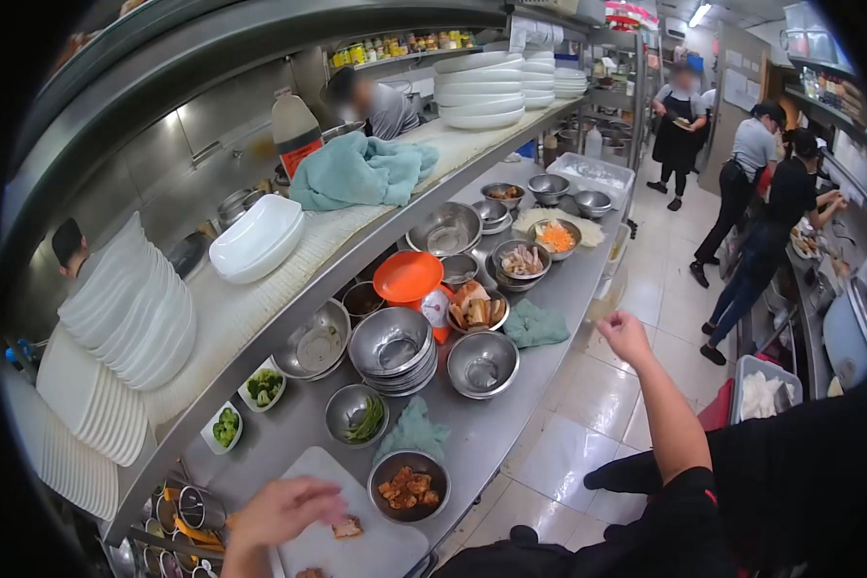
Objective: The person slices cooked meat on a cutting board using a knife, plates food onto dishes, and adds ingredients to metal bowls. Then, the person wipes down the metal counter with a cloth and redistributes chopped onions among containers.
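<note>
My left hand (pixel 294 511) is open, palm down with its fingers stretched out, above a white cutting board (pixel 385 549). It looks empty. A browned piece of meat (pixel 348 527) lies on the board by the fingertips, and another piece (pixel 310 573) shows at the bottom edge. Beside the board stands a steel bowl of sauced meat chunks (pixel 409 488). My right hand (pixel 626 339) is raised out past the counter's edge, with fingers curled closed and nothing visible in them. A green cloth (pixel 537 324) lies nearest to it on the counter.
Steel bowls (pixel 392 342), an orange scale (pixel 409 277), green beans (pixel 365 421) and broccoli (pixel 264 387) crowd the steel counter. White dishes (pixel 130 299) line the overhead shelf. Co-workers (pixel 749 159) stand along the aisle at right. A dark-clothed body (pixel 800 472) is close at my right.
</note>
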Demonstrator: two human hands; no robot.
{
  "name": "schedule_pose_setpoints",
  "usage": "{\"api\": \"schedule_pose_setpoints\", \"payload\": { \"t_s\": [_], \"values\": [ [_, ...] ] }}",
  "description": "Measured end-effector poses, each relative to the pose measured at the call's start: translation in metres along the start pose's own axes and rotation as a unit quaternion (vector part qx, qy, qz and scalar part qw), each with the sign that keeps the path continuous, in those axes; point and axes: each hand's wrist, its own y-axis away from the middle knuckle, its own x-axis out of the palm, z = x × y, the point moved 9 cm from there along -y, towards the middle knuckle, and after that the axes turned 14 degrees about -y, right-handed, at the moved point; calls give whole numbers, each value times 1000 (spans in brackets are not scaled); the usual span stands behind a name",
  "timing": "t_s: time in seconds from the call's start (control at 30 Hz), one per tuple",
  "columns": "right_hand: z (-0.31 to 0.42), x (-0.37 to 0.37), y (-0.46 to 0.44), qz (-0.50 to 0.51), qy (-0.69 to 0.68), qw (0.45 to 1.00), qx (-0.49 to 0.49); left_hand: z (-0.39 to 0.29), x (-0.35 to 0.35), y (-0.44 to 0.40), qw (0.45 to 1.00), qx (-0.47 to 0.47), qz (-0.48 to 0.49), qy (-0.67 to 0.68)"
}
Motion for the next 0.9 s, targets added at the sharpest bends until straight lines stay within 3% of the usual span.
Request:
{"api": "schedule_pose_setpoints", "payload": {
  "t_s": [0.13,0.2,0.27,0.4,0.53,0.7,0.77,0.9],
  "values": [
    [39,24,-51,13,38,993,-112,-78,19,-109,968,128,-80,-198],
    [85,30,-54,38,83,984,-154,-93,33,-170,989,120,-81,-20],
    [104,26,-92,39,115,974,-193,-114,47,-239,990,106,-61,67],
    [102,20,-183,32,99,972,-212,-182,77,-393,944,107,-50,307],
    [82,50,-301,87,56,972,-212,-216,102,-567,929,14,-122,350],
    [32,111,-430,165,52,966,-190,-165,124,-765,936,-152,-185,257],
    [20,136,-470,163,42,966,-194,-170,126,-780,903,-233,-226,280],
    [3,196,-540,193,77,959,-191,-130,130,-829,859,-267,-282,335]
  ]
}}
